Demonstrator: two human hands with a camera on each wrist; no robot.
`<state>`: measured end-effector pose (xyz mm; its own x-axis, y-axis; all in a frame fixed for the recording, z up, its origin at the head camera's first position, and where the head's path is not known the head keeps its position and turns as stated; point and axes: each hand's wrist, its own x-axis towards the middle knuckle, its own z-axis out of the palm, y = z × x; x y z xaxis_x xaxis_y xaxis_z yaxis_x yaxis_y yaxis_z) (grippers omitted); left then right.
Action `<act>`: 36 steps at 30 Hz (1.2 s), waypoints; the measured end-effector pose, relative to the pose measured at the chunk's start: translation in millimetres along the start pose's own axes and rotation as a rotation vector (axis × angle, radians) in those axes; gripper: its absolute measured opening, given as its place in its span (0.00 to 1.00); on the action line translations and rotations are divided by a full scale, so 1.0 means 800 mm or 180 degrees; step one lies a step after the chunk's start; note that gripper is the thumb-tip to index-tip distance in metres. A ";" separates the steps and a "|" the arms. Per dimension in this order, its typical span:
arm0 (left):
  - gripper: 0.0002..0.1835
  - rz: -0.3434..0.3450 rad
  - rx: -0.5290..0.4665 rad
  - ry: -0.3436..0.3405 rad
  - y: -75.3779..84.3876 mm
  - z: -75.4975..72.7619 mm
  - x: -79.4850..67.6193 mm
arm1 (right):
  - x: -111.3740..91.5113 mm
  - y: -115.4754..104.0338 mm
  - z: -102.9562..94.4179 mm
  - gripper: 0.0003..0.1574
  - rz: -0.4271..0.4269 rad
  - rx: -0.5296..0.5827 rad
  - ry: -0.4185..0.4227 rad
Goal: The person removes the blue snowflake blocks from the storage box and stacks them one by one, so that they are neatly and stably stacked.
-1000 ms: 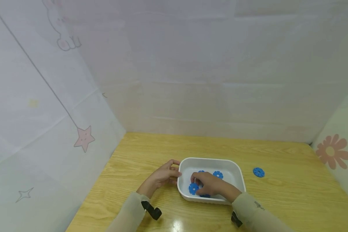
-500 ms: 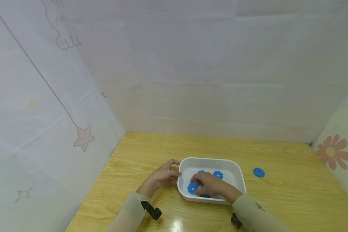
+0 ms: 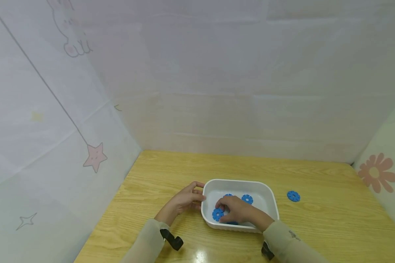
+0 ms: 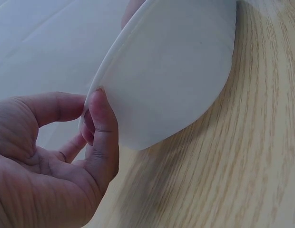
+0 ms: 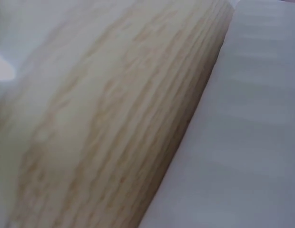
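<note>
My left hand (image 3: 183, 198) grips the left end of a white plastic tub (image 3: 272, 193), thumb and fingers at its rim, as the left wrist view shows up close. Inside the tub is my right hand (image 3: 237, 209), fingers curled and thumb and index finger at the edges of a blue notched disc (image 3: 218, 214). Another blue disc (image 3: 247, 199) lies on the tub floor to the right. More blue pieces are partly hidden behind and under the right hand. The right wrist view shows just the tub's outer wall (image 5: 247, 133) and the tabletop, not the hand.
One more blue notched disc (image 3: 293, 196) lies on the wooden table (image 3: 329, 219) to the right of the tub. A pale printed cloth (image 3: 197, 91) hangs behind the table and along both sides.
My right hand has shifted slightly left within the tub, and the blue disc at its fingertips has moved left with it. The left hand stays on the rim.
</note>
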<state>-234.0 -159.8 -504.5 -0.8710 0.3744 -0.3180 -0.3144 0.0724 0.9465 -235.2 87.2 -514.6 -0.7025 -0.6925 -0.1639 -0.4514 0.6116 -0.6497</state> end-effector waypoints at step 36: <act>0.29 0.0044 -0.0061 0.0017 -0.001 0.002 -0.001 | -0.072 0.035 -0.057 0.25 -0.0336 0.0027 0.1386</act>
<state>-232.9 -158.9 -505.3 -0.8773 0.3704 -0.3053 -0.3096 0.0495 0.9496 -232.4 161.6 -489.6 -0.8199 -0.5243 0.2302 -0.5297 0.5419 -0.6525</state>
